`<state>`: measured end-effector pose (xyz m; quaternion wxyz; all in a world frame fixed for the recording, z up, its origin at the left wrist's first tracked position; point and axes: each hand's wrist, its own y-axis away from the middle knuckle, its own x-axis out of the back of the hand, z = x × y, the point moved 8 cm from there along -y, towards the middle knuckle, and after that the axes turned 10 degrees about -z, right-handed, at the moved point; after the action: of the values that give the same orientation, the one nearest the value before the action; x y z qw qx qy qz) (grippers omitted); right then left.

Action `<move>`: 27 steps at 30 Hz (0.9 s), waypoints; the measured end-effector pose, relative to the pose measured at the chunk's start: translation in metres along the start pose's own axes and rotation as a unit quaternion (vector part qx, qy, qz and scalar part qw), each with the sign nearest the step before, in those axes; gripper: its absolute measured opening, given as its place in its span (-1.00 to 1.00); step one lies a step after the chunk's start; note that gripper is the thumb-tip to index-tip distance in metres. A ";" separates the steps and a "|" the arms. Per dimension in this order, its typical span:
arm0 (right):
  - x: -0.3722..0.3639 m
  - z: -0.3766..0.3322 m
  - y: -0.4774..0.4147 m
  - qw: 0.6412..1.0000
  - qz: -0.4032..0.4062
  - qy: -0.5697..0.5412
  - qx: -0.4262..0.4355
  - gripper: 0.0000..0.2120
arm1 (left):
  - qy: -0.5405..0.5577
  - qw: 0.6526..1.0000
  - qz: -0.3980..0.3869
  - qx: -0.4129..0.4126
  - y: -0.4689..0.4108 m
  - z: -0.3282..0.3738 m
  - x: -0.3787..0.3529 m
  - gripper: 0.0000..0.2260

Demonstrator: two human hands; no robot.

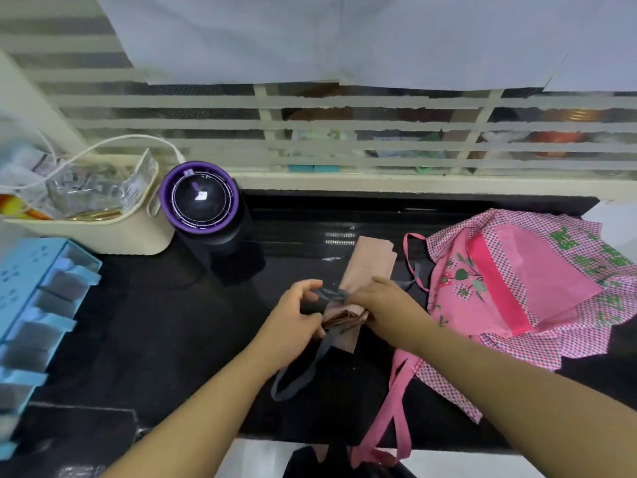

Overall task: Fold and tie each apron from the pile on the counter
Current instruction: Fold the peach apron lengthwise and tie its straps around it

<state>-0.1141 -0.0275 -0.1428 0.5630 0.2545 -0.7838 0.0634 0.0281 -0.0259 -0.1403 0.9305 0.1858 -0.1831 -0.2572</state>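
Because the folded beige apron (365, 270) on the counter (172, 322) is light, soft cloth likely to spring open, take it by its limp grey strap (331, 294), which the left hand (296, 312) and right hand (382, 301) both pinch, beside the pink apron (517, 281).

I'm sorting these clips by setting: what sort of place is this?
Probably a home kitchen or utility corner: a glossy black counter under a barred window, with a cream basket of packets.
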 end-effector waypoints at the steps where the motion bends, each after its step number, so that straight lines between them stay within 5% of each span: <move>1: 0.019 0.000 -0.003 0.998 0.020 -0.054 -0.010 -0.75 | 0.061 0.998 0.016 -0.025 0.000 0.018 0.014 -0.63; 4: 0.092 -0.001 -0.005 0.980 0.101 -0.169 -0.032 -0.82 | 0.265 0.957 0.044 -0.108 0.011 0.086 0.057 -0.71; 9: 0.172 -0.005 -0.013 0.935 0.014 -0.353 -0.022 -0.73 | 0.380 0.884 0.029 -0.272 0.042 0.213 0.113 -0.76; 13: 0.202 -0.020 -0.021 0.835 -0.019 -0.550 -0.015 -0.73 | 0.290 0.880 -0.004 -0.377 0.073 0.299 0.127 -0.58; 16: 0.236 -0.046 -0.021 0.809 -0.020 -0.588 0.024 -0.70 | 0.082 0.903 0.056 -0.418 0.098 0.354 0.132 -0.55; 20: 0.279 -0.073 -0.012 0.864 -0.008 -0.502 0.041 -0.81 | -0.102 0.884 0.153 -0.429 0.126 0.403 0.139 -0.65; 22: 0.310 -0.087 -0.006 0.901 0.043 -0.428 0.046 -0.81 | -0.138 0.873 0.187 -0.428 0.137 0.416 0.145 -0.70; 25: 0.360 -0.122 0.001 0.935 0.139 -0.320 0.066 -0.56 | -0.188 0.849 0.244 -0.429 0.154 0.429 0.162 -0.77; 27: 0.393 -0.158 0.005 0.947 0.212 -0.230 0.078 -0.71 | -0.233 0.825 0.286 -0.429 0.170 0.437 0.175 -0.81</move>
<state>-0.0748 -0.0911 0.2740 0.3192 0.1334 -0.9206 0.1814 0.0474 -0.0961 0.3551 0.8780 -0.3577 -0.3105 -0.0682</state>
